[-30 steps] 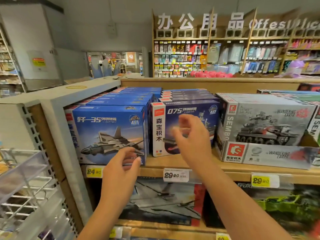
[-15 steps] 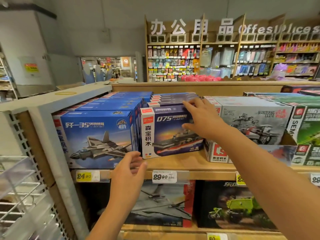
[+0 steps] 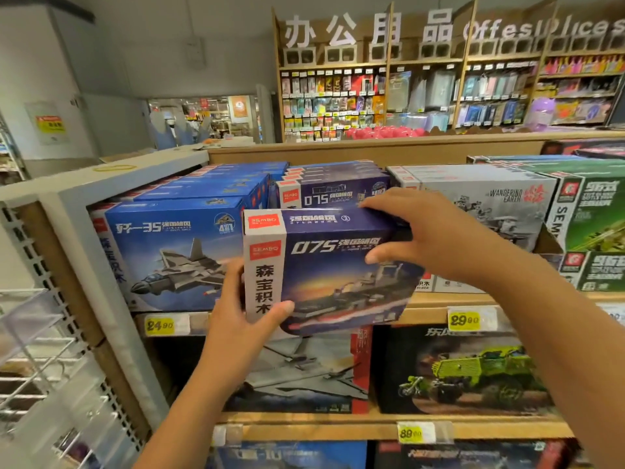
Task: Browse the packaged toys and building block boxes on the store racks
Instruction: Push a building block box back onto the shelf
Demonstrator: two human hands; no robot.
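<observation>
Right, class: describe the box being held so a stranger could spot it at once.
Start at the wooden toy rack, top shelf. In front of the blue jet boxes, the left hand and right hand hold a dark-blue box. It alone shows a warship marked 075, pulled forward.

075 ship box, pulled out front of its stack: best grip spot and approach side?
Judging by its pose, take the 075 ship box by its short ends, from the aisle side. It is wide, flat-faced and thin, already forward of the shelf. Left hand holds the lower-left corner, right hand the upper-right edge.
</observation>
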